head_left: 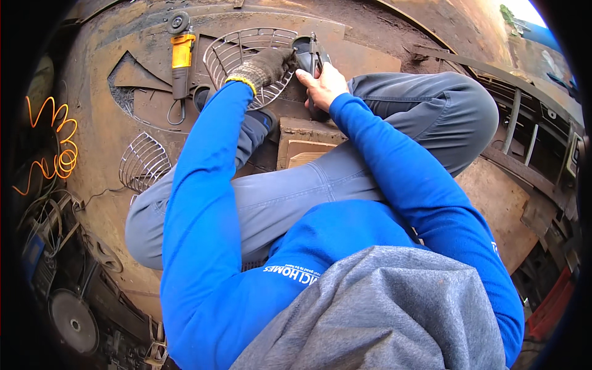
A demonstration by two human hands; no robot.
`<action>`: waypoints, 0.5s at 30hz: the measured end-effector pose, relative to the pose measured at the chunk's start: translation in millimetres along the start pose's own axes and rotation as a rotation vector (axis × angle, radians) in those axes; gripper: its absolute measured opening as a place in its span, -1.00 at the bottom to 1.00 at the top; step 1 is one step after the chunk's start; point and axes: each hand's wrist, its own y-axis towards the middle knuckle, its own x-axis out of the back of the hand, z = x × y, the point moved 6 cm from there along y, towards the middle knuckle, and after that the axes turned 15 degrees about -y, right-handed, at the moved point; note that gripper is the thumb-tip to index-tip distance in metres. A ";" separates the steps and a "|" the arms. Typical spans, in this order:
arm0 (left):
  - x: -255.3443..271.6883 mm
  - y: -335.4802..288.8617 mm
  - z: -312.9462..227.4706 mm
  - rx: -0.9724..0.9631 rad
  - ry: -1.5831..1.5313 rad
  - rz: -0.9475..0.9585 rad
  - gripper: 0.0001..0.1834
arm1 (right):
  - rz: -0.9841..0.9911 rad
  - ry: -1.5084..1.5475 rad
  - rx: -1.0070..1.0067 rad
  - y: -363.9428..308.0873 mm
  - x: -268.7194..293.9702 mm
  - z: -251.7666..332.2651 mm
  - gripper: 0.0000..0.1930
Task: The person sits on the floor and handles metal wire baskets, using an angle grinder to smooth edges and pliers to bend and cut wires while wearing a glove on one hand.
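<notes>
My left hand [266, 66], in a dark knitted glove with a yellow cuff, reaches over a round metal wire basket [225, 52]. Its fingers are curled at the basket's right side, close to a dark rounded thing [303, 48] that may be my shoe. My bare right hand [325, 87] grips a dark, narrow tool that looks like pliers [314, 54], its tip pointing away from me. The fingers partly cover the handles, and what the tip touches is too small to tell. Both hands are side by side beyond my bent legs.
A yellow angle grinder [182, 58] lies left of the basket. A smaller wire basket [145, 161] rests beside my left knee. An orange coiled cord [60, 148] hangs at the far left. A wooden block [302, 132] sits between my legs; a metal frame [518, 117] stands at right.
</notes>
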 end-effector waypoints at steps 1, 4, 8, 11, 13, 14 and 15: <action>-0.9 1.3 -2.4 -0.007 0.021 -0.003 -0.63 | 0.006 0.013 -0.014 -0.1 0.5 -1.3 -0.55; -1.4 3.6 -11.7 -0.033 0.035 0.013 -0.64 | 0.027 -0.007 -0.035 4.3 -0.9 -9.1 -0.47; -4.3 6.7 -1.3 -0.031 0.022 0.028 -0.66 | 0.028 -0.017 -0.032 4.4 -3.7 -7.9 -0.47; -8.8 10.4 -1.4 -0.048 0.076 0.029 -0.66 | 0.023 -0.007 -0.038 6.9 -4.2 -12.2 -0.47; -10.6 11.4 -2.8 -0.061 0.099 0.022 -0.66 | 0.018 -0.005 -0.041 7.8 -4.4 -14.7 -0.48; -11.2 11.6 -2.3 -0.069 0.099 0.012 -0.66 | 0.016 -0.008 -0.041 8.0 -4.6 -15.0 -0.47; -11.3 12.0 -1.8 -0.076 0.099 0.001 -0.66 | 0.015 -0.012 -0.040 8.3 -4.7 -15.3 -0.47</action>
